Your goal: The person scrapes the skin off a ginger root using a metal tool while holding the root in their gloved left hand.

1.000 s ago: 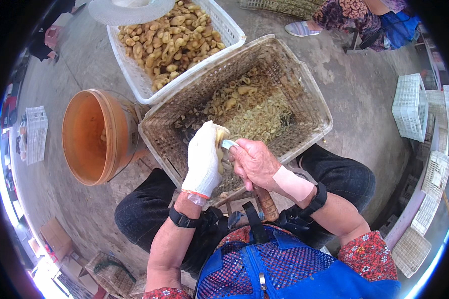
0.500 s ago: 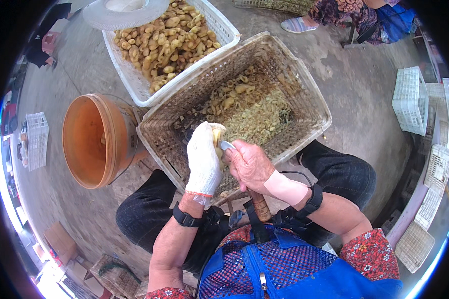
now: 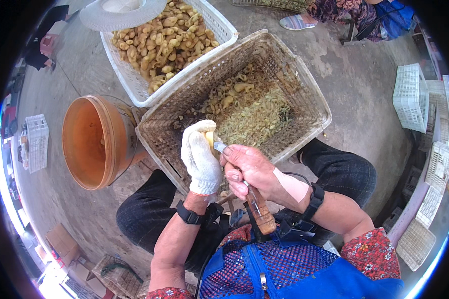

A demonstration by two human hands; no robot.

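My left hand, in a white knitted glove, is closed around a small pale-yellow piece of vegetable, mostly hidden by the fingers. Bare, with a beige patch near the wrist, my right hand grips a knife by its brown wooden handle. The short metal blade points left and meets the yellow piece. Both hands are above the near side of a dirty plastic basket, between my knees. Inside lie pale peelings and some brownish scraps.
A white crate heaped with knobbly yellow-brown tubers stands beyond the basket, a pale hat over its corner. An orange bucket stands left. White crates line the right. Another person's foot shows at the far right.
My left hand has turned slightly, with its fingers more curled over the piece. My right hand has rotated, so more of the knife handle shows, and the blade sits flatter against the piece.
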